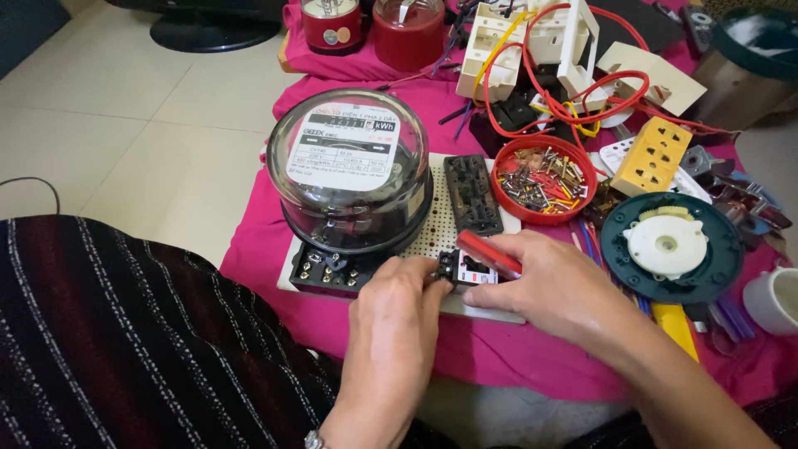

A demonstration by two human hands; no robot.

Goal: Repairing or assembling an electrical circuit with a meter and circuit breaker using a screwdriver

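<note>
Gripping: the left hand (397,312) is pinching the small black-and-white breaker (462,270) at its left edge, fingers curled closed on it; the breaker is sitting on the white perforated board (432,220), near the board's front edge
Right hand: the right hand (544,283) is closing around a red-handled tool (489,254), thumb and fingers wrapped on it; the tool is lying across the top of the breaker, touching it
Meter: a round glass-domed electric meter (351,170) is standing on the same board, just behind the left hand; its black terminal block (328,270) is lying just beside the left fingertips
Behind the breaker: a black socket strip (472,193) is lying flat on the board
Right side: a red lid of screws and wire ends (544,179) is sitting near the right hand; a dark green disc with a white hub (670,246) is lying further right
Surface: a pink cloth (490,349) is covering the surface under everything
</note>
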